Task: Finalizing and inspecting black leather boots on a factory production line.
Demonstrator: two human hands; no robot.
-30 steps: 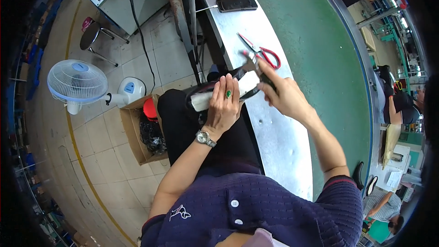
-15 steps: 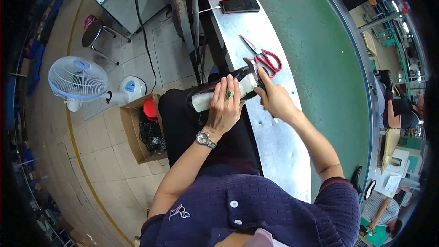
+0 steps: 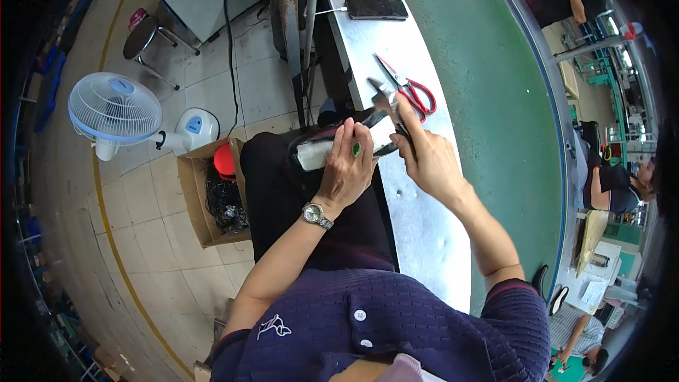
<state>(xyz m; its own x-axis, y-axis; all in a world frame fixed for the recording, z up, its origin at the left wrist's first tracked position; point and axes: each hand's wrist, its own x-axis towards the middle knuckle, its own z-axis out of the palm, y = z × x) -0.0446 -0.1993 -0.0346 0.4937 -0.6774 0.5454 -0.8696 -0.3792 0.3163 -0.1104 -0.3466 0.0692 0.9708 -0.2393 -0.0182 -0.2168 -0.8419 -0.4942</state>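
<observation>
A dark shoe (image 3: 311, 157) with a pale, flat underside lies bottom up across my lap, beside the metal bench. My left hand (image 3: 344, 168), with a green-stoned ring, holds it; the fingers lie together across the pale surface and the thumb is hidden. In my right hand (image 3: 430, 159) is a hammer (image 3: 382, 95), its metal head smeared by motion, just above the shoe's far right end. My fingers wrap round its handle, which is mostly covered. Red-handled scissors (image 3: 411, 92) lie on the bench beyond the hammer.
On the metal bench (image 3: 424, 219) a phone (image 3: 376, 8) lies plugged into a white cable. A green belt-like surface (image 3: 495, 120) runs alongside. To the left are a white fan (image 3: 117, 110), a cardboard box (image 3: 191, 198) and a stool (image 3: 141, 39). Other people work at the far right.
The hammer's head has lifted off the shoe and swung up and slightly left. My left hand stays on the shoe. The whole view has shifted a little.
</observation>
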